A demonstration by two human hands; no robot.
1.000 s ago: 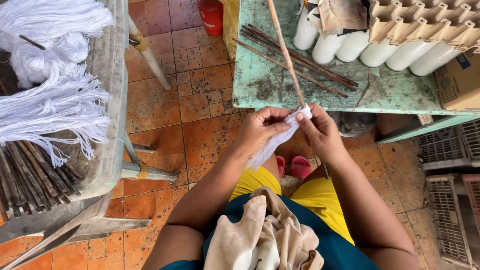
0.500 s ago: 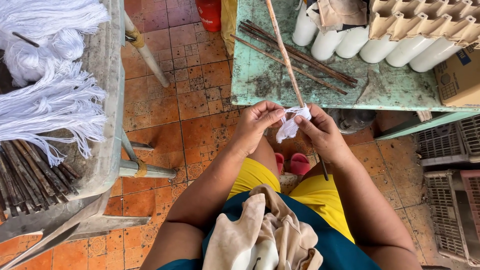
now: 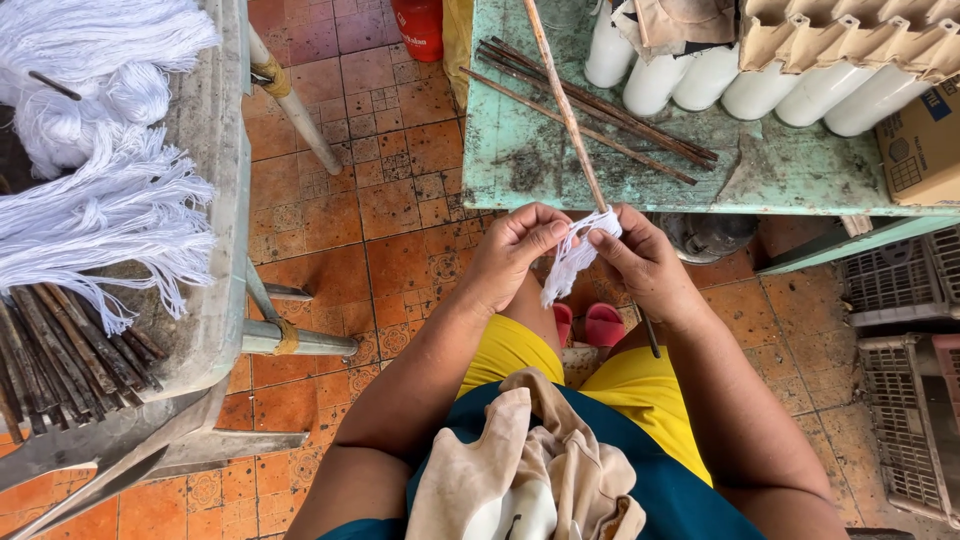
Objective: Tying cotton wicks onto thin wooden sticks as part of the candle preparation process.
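Head view, centre frame: your left hand [image 3: 515,250] and right hand [image 3: 640,262] pinch white thread [image 3: 580,250] around the stick [image 3: 568,110] (keep wraps tight, fingers closed).

"What is the person wearing?"

"A dark teal top with no sleeves showing; both arms are bare from shoulder to fingertips. Below it, bright yellow shorts or a skirt, well back from the fingers. A beige cloth [image 3: 520,470] is bunched against the chest."

"Anything on the left hand [image 3: 515,255] or the right hand [image 3: 645,265]?"

"No rings, gloves or watch that I can see; nails look short and plain."

"Footwear?"

"Pink slippers [image 3: 592,325], peeking out just beneath the fingers, between the knees."
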